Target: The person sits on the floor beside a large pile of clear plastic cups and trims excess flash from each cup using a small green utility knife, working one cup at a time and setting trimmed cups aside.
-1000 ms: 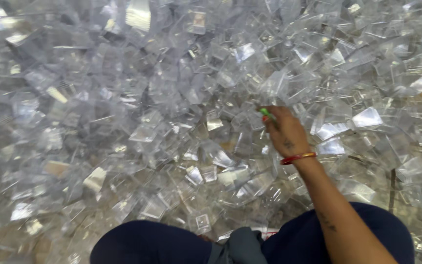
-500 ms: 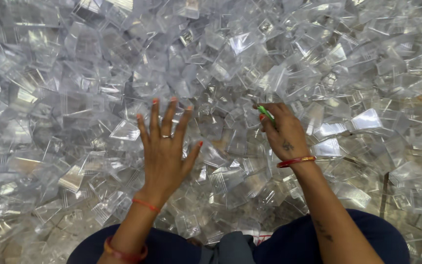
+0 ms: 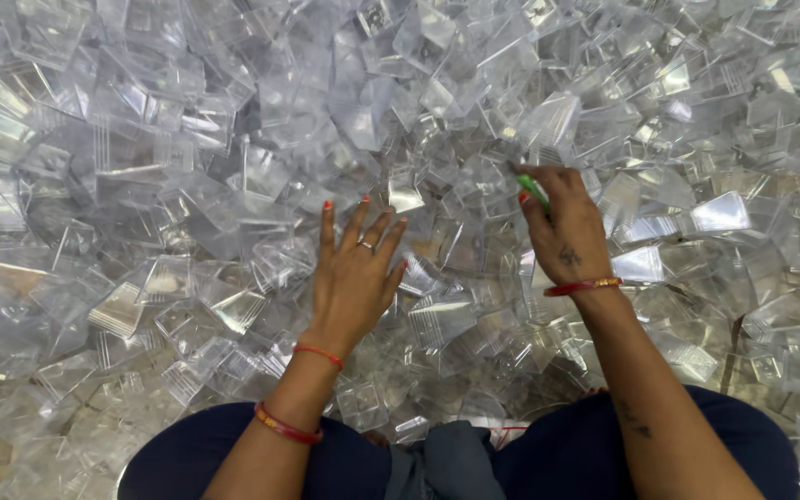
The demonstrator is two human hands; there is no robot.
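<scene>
Barely started by the look of it: the left hand lies flat, fingers spread, holding nothing, on the huge heap of clear plastic boxes, while the right hand pinches a small green piece, nothing sorted aside

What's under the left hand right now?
The left hand lies flat, fingers spread, on the heap of clear plastic pieces. The pieces directly under the palm are covered, so they cannot be made out.
</scene>
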